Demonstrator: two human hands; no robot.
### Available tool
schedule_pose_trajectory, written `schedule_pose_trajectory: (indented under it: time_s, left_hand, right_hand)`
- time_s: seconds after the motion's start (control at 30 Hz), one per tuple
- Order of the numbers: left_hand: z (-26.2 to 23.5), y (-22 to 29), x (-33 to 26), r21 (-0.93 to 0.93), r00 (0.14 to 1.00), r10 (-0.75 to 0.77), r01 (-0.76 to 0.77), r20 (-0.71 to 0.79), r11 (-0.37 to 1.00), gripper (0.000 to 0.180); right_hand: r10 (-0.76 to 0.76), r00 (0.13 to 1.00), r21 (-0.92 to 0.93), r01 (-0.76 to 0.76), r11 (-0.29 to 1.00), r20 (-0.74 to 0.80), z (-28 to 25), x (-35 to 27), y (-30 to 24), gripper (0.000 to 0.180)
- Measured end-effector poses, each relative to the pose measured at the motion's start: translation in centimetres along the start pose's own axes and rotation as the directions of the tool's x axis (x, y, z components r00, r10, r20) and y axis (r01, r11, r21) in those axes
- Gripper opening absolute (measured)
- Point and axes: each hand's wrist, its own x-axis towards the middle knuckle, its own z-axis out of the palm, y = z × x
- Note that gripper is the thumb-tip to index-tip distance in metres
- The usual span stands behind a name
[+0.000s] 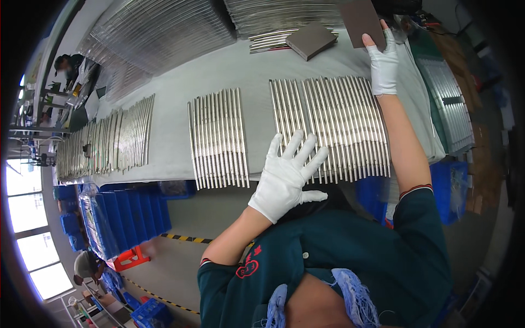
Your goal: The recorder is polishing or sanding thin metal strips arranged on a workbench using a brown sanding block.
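My left hand [287, 177], in a white glove, is spread open over the near part of a row of shiny metal tubes [344, 120]. Its fingertips lie over the tubes; whether they press on them I cannot tell. At the table's far right, my right hand [384, 63], gloved with bare thumb and finger tips, grips a flat dark brown block [361, 23] by its near edge. A similar brown block [311, 41] rests at the back, partly on several metal tubes [268, 41].
A smaller group of tubes [217, 136] lies left of centre, with a larger one [109, 139] farther left. Clear-wrapped tube stacks [164, 33] fill the back of the pale-covered table [169, 131]. Blue crates [128, 218] stand below. Two people [87, 266] are off to the left.
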Motion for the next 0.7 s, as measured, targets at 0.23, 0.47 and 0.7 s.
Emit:
schedule_pose_trajectory:
  time_s: [0.23,0.47,0.7]
  left_hand:
    - [-0.9,-0.6,-1.1,0.097,0.998,-0.045,0.041,0.038,0.994,0.088]
    - [-2.6,-1.4,-2.9,0.209,0.977,-0.202,0.185,0.064,0.96,0.091]
    - [-0.9,1.2,1.9,0.067,0.995,0.056,-0.061,0.08,0.996,0.094]
  right_hand:
    - [0.017,1.0,0.072,-0.017,0.997,0.001,0.2,-0.2,-0.2,0.06]
    - [-0.053,0.998,-0.022,0.054,0.998,0.034,0.2,-0.4,-0.3,0.063]
    - [-0.009,0.997,0.067,0.004,0.998,0.071,0.7,-0.4,-0.4,0.067]
